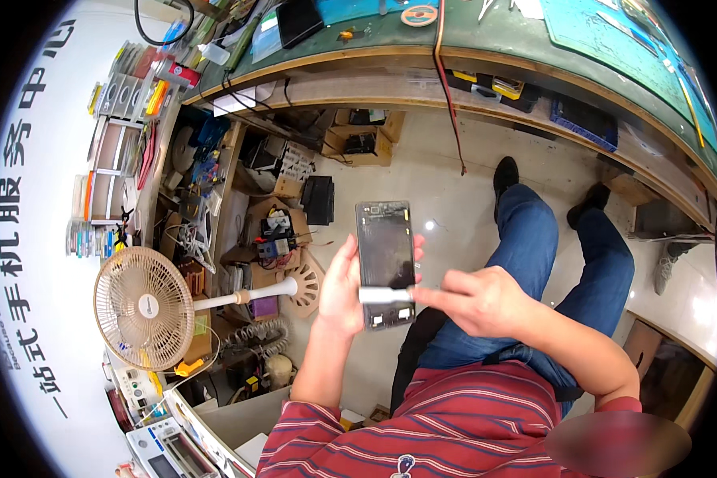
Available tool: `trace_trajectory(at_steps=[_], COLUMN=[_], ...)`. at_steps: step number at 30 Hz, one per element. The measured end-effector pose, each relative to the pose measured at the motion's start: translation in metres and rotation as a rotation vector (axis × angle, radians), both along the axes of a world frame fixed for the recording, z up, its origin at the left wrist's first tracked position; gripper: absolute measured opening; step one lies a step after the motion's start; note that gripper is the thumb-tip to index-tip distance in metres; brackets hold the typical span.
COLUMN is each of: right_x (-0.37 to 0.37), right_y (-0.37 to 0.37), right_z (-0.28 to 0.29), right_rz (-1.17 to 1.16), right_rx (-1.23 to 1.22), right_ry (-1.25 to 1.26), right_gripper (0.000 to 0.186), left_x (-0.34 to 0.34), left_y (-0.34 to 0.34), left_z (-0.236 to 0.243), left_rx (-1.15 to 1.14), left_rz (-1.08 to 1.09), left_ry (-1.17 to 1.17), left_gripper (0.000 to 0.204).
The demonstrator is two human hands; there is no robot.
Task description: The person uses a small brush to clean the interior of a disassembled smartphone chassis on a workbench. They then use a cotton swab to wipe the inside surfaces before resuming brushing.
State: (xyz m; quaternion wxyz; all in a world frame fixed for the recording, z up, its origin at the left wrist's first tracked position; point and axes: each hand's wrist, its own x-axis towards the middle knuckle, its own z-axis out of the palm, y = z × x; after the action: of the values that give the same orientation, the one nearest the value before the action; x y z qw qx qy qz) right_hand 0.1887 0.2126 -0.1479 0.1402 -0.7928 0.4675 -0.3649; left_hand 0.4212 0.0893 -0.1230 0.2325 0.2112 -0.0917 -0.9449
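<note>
My left hand (341,287) is wrapped round a dark phone frame (386,247). It holds the frame upright, over the floor and left of my lap; its fingertips show at the far edge. The frame looks bare and scuffed, with small white patches near its lower end. Across its lower part lies a short white bar (385,295), whose exact kind I cannot make out. At the bar's right end are the fingers of my right hand (482,301), the index stretched along and the others curled. The bar seems pinched there.
A green-topped workbench (358,36) curves along the far side, with a cable (448,103) hanging from its edge. To the left stand a beige fan (143,307) and shelves of boxes and parts. A person's foot (664,271) shows at the far right.
</note>
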Motion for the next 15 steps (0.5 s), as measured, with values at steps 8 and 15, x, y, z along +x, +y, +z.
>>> trace_trajectory(at_steps=[8, 15], right_x=[-0.003, 0.002], right_y=[0.002, 0.004], right_z=[0.006, 0.010], right_rz=[0.169, 0.178], right_rx=[0.016, 0.025], right_ry=[0.102, 0.093], right_gripper=[0.061, 0.066], left_x=[-0.015, 0.002], left_y=[-0.011, -0.016], left_z=[0.009, -0.013], left_rx=[-0.073, -0.236], left_rz=[0.080, 0.126], left_ry=[-0.328, -0.123], left_gripper=[0.071, 0.076])
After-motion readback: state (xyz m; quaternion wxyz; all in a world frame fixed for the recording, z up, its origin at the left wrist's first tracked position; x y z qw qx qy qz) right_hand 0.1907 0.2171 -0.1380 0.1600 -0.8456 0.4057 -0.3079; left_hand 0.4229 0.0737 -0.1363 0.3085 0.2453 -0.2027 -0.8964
